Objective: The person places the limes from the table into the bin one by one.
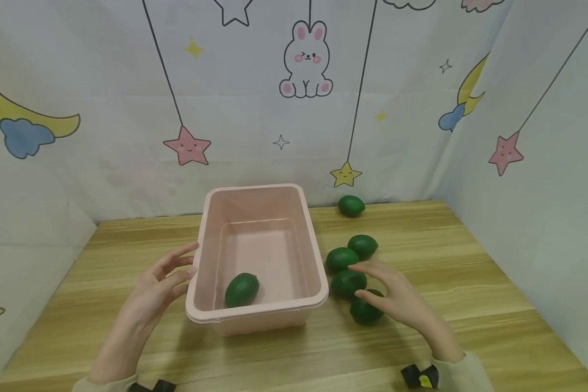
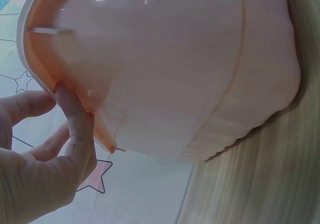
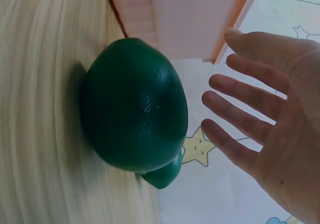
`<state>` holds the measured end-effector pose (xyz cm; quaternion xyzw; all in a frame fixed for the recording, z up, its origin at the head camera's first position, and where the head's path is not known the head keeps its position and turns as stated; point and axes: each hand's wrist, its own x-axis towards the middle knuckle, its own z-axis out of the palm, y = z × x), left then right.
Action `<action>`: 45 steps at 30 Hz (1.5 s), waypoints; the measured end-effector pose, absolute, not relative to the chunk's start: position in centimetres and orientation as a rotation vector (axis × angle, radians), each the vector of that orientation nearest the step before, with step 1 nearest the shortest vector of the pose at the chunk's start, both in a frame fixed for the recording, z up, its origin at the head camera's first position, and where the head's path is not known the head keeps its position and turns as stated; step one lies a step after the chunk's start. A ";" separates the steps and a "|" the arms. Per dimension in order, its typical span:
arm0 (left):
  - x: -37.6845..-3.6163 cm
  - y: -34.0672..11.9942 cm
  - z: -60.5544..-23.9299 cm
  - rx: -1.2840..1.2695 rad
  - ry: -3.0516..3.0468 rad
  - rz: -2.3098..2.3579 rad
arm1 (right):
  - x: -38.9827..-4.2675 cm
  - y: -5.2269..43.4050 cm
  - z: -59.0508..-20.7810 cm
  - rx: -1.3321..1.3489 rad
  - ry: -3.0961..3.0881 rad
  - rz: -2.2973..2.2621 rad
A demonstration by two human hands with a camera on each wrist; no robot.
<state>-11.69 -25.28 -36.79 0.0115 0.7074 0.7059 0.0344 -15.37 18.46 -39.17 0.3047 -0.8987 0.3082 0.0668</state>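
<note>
1. We have our right hand (image 1: pixel 397 296) spread over a cluster of dark green, oval plastic limes on the wooden table (image 1: pixel 470 305). Its fingers (image 3: pixel 240 116) are straight and fanned, gripping nothing.
2. The nearest dark green lime (image 1: pixel 366 310) lies just under and ahead of those fingertips, partly hidden by the hand from the head camera. In the right wrist view it (image 3: pixel 135 104) sits apart from the fingers, a gap showing between them.
3. Its long axis runs roughly across the fingers.
4. The right hand is much the nearer to it. Our left hand (image 1: pixel 152 291) is well apart from it, beyond the tub.
5. The left fingers (image 2: pixel 75 129) are loosely extended, their tips touching the rim of the pale pink rectangular plastic tub (image 1: pixel 203 256). They clasp nothing.
6. The lime looks glossy, finely dimpled, with a small nub at one end.
7. One more lime (image 1: pixel 242 289) lies inside the tub, near its front wall.
</note>
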 end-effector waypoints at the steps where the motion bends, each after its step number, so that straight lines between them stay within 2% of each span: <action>1: -11.7 -25.3 -36.8 0.039 2.175 2.174 | -15.4 18.6 -39.3 0.915 -2.719 0.933; 26: -11.8 -25.5 -36.9 0.075 2.162 2.194 | -16.1 20.7 -40.5 0.979 -2.835 0.953; 45: -11.8 -25.3 -37.2 0.081 2.163 2.202 | -15.6 21.3 -40.0 1.070 -2.917 0.903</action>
